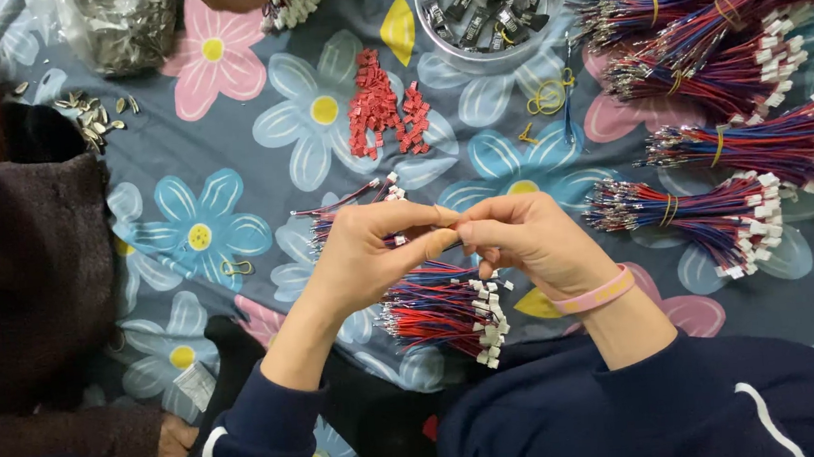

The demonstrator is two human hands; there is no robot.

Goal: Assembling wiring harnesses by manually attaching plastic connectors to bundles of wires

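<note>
Risk first: the piece pinched between the two hands is tiny, and I judge it could slip and drop into the loose wires (446,310) lying just below, at frame centre, where it would be hard to find. The cause would be a weak fingertip grip or a twist between the hands. A second risk, as I read it: the short wire ends (343,207) trailing out left of the left hand could snag on that loose heap.

Pose. Left hand (363,255) sits centre frame, wrist bent, thumb and forefinger closed to the right on something small; I cannot make out what. Right hand (530,241) meets it tip to tip, fingers pinched shut on the same spot, a pink band (595,295) on the wrist. Both forearms come up from the bottom edge in dark sleeves.

Around: red pieces (385,115) upper centre on the flowered cloth (230,155), a bowl (492,8) of metal parts at top, banded wire bundles (735,139) at right. Another person's hand (174,443) rests at lower left.
</note>
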